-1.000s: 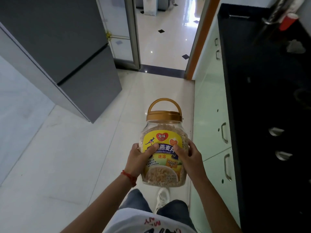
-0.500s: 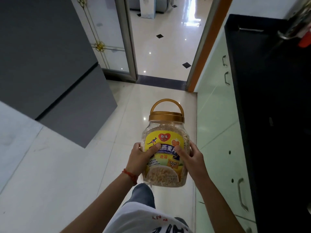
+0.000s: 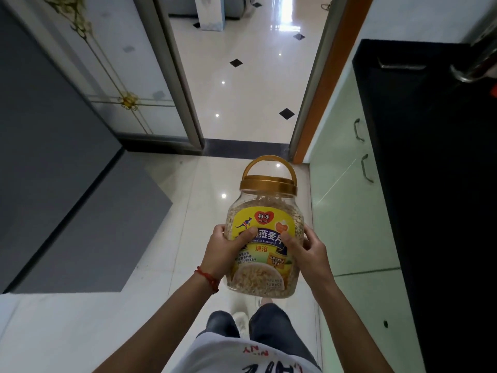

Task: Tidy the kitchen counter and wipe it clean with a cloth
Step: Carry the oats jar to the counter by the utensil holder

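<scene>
Looking down a white tiled floor (image 3: 80,319) toward an open doorway, with a big grey fridge (image 3: 53,157) on the left and the black table (image 3: 430,184) over pale green cabinets (image 3: 347,224) on the right. Out in the middle, held up over the floor and well off the table, is a clear oatmeal jar (image 3: 265,238) with a gold lid, handle upright. The left hand (image 3: 226,251) and right hand (image 3: 309,254) are both clamped on its sides, thumbs across the yellow label. Red string bracelet (image 3: 208,278) on the left wrist.

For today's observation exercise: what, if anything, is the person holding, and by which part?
An oatmeal jar, gripped at the middle of its body: left hand and right hand on opposite sides, thumbs on the label. The gold carry handle is untouched.
</scene>
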Motion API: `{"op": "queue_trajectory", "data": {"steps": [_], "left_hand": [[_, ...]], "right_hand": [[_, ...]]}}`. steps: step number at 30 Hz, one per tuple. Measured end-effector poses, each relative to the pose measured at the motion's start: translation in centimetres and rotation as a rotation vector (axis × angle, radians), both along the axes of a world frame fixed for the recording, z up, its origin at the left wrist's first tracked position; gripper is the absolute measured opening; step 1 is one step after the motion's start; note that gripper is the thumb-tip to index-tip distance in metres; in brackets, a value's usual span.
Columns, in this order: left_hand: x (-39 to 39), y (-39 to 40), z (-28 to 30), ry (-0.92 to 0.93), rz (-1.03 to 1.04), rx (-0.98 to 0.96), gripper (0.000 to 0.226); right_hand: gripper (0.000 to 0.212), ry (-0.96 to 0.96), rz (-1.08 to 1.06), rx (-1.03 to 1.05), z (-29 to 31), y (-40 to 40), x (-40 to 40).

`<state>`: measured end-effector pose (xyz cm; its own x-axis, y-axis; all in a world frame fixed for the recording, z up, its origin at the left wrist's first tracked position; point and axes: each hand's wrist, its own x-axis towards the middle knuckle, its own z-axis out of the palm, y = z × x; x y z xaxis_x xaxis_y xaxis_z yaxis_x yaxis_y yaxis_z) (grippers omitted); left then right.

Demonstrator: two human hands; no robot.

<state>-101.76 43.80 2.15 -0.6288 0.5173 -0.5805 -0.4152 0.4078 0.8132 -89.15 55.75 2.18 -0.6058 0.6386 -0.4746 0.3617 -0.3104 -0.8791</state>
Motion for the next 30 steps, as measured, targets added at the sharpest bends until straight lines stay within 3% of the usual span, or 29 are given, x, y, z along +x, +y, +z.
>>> {"op": "queue_trajectory", "data": {"steps": [4, 13, 19, 26, 30], "left_hand": [[-4.3, 6.9, -0.5, 0.018, 0.011, -0.014, 0.057], [-11.9, 20.4, 1.6, 0.057, 0.064, -0.005, 0.052], [-16.2, 27.4, 1.0, 0.054, -0.021, -0.011, 0.053], [-23.3, 37.9, -0.1, 0.012, -0.186, 0.016, 0.049], [-27.7, 43.7, 0.2, 0.006, -0.292, 0.003, 0.054]], "right_hand": [[0.118, 0.012, 0.011, 0.009, -0.5, 6.8, -4.4], [0.115, 0.026, 0.048, 0.038, 1.8, 20.8, -12.8], [0.086, 0.023, -0.026, 0.022, 1.3, 26.5, -16.1], [0.113, 0.003, -0.214, 0.049, 0.5, 34.8, -21.6], [0.112, -0.001, -0.343, 0.033, 0.5, 39.0, -25.0]]}}
